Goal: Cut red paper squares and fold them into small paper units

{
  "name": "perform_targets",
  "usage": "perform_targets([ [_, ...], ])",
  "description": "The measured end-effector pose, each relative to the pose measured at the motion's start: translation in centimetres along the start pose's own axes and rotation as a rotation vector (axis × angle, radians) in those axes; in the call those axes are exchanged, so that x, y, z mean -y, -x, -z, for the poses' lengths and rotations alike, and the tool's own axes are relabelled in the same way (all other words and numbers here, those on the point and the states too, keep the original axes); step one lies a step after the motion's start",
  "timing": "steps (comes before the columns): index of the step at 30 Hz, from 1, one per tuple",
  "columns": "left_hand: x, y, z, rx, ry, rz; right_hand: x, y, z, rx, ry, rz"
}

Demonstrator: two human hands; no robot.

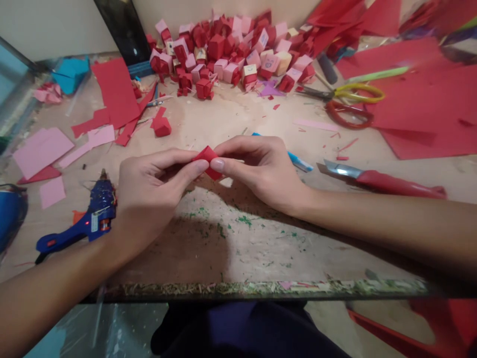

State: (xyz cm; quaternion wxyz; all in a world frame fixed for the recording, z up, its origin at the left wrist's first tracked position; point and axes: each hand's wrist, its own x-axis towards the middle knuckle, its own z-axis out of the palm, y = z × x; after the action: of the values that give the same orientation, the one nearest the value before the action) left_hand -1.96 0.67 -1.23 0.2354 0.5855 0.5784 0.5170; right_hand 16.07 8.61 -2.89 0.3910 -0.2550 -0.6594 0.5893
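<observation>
Between my two hands, over the middle of the table, is a small folded piece of red paper (pixel 207 153). My left hand (pixel 152 184) pinches its left side between thumb and fingers. On the opposite side, the thumb and fingertips of my right hand (pixel 257 169) grip the same piece. The two thumbs nearly meet across its front, and its back is hidden. A blue pen-like stick (pixel 300 162) lies partly behind my right hand. Beyond my left hand rests a small folded red paper box (pixel 161 125).
A blue glue gun (pixel 100 204) with a lit red light lies beside my left wrist. A red-handled knife (pixel 395 182) has its blade exposed at right. Scissors (pixel 346 94), red sheets (pixel 428 109) and pink paper (pixel 43 151) lie around. Several pink and red paper figures (pixel 223 54) are heaped behind.
</observation>
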Motion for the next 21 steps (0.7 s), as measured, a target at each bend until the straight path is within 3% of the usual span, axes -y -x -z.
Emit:
perform_targets([
  [15,-0.10,0.40,0.39,0.081,-0.141,0.003,0.20,-0.01,-0.03,-0.002,-0.025,-0.014],
  [21,-0.36,0.18,0.37,0.119,-0.057,0.012,0.66,0.06,-0.03,-0.020,0.000,-0.066],
])
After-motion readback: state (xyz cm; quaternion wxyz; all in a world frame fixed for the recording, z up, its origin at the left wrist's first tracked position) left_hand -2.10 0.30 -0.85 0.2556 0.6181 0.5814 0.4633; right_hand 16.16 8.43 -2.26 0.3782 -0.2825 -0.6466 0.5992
